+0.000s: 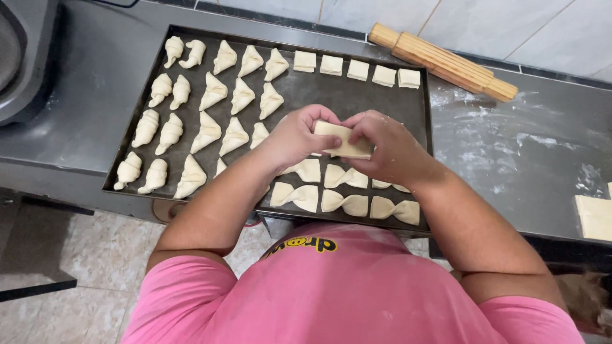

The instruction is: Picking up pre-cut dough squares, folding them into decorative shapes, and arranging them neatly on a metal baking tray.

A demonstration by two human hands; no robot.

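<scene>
Both hands meet over the middle of a dark baking tray (357, 102) and pinch one pale square of raw dough (343, 140) between them. My left hand (299, 134) grips its left end, my right hand (386, 150) its right end. Under the hands lie several bow-shaped dough pieces (347, 202). The tray's left half holds rows of rolled crescents (159, 130) and folded triangles (210, 130). Small flat squares (358, 70) line the far edge.
A ribbed wooden rolling pin (443, 60) lies on the floured steel counter (529, 153) behind the tray, by the tiled wall. A dough sheet (594, 216) sits at the right edge. A grey machine (22, 57) stands far left. Tiled floor below.
</scene>
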